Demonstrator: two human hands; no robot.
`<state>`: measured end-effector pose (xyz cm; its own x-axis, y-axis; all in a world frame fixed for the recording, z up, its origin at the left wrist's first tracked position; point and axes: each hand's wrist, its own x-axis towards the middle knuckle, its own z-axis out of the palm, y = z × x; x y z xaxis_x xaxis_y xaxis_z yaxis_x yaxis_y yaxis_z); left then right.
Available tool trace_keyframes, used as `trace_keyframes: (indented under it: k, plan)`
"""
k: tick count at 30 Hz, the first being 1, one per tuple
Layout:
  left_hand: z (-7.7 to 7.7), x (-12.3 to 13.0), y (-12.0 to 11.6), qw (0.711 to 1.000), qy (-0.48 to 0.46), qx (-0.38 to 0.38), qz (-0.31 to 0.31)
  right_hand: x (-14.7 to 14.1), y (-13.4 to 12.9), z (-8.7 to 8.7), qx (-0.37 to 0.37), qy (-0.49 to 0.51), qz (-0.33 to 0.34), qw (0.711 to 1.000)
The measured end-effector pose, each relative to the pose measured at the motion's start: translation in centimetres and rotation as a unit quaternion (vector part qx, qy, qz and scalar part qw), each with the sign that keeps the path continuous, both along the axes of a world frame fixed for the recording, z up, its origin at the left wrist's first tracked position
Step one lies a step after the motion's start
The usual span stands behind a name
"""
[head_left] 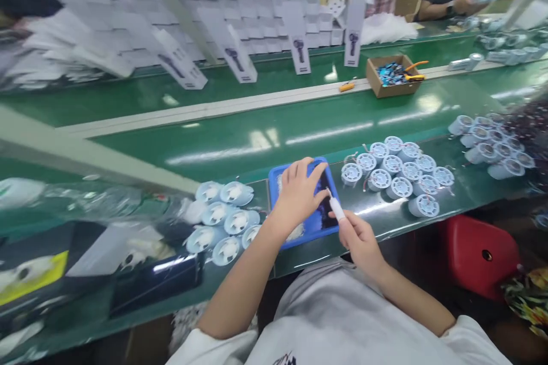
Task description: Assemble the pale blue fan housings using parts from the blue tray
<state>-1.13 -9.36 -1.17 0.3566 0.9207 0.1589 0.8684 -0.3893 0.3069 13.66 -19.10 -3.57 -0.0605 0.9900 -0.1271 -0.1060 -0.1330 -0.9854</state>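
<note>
My left hand [299,191] is over a shallow blue tray [308,235], its fingers spread and nothing visible in them. Small dark pieces [326,199] lie in the tray's right part, and small whitish pieces [295,232] show on its left, partly hidden by my hand and forearm. My right hand [357,236] is closed around a slim white-handled tool [336,208], at the tray's right edge. The tool's thin tip points up and left, close to my left thumb; its exact kind is unclear.
Pale blue round housings [400,187] with wires stand to the right, others [225,219] to the left. A cardboard box [391,90] holds small packets and orange-handled pliers. White printed boxes [299,48] line the far side. A dark flat device [158,282] lies left; a red stool [482,256] stands lower right.
</note>
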Motion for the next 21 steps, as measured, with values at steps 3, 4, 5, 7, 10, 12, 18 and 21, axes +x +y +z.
trace_keyframes:
  k: [3, 4, 5, 7, 10, 12, 18, 21]
  plan:
    - [0.1, -4.8, -3.1, 0.989, 0.013, 0.016, 0.148, 0.1, 1.9, -0.6, 0.027, -0.093, 0.038, 0.995]
    - [-0.1, -6.3, -4.3, 0.981, 0.015, 0.027, 0.191, -0.1, 2.7, -0.7, 0.031, -0.119, 0.058, 0.991]
    - [-0.3, -7.6, -5.4, 0.973, 0.017, 0.037, 0.226, -0.3, 3.4, -0.9, 0.032, -0.141, 0.075, 0.987]
    - [-0.9, -9.9, -7.8, 0.96, 0.03, 0.036, 0.275, -1.0, 4.7, -1.1, 0.04, -0.177, 0.087, 0.98]
    - [-1.8, -11.7, -10.8, 0.954, 0.05, -0.028, 0.294, -2.0, 6.3, -1.0, 0.063, -0.221, 0.067, 0.971]
    - [-2.3, -11.8, -12.3, 0.956, 0.043, -0.06, 0.285, -2.5, 7.2, -0.9, 0.085, -0.23, 0.057, 0.968]
    - [-4.3, -10.2, -13.3, 0.966, 0.004, -0.045, 0.253, -3.3, 8.6, -2.2, 0.136, -0.156, 0.059, 0.977]
    - [-4.4, -10.4, -12.9, 0.972, -0.038, -0.064, 0.223, -3.4, 8.6, -3.3, 0.126, -0.152, 0.097, 0.976]
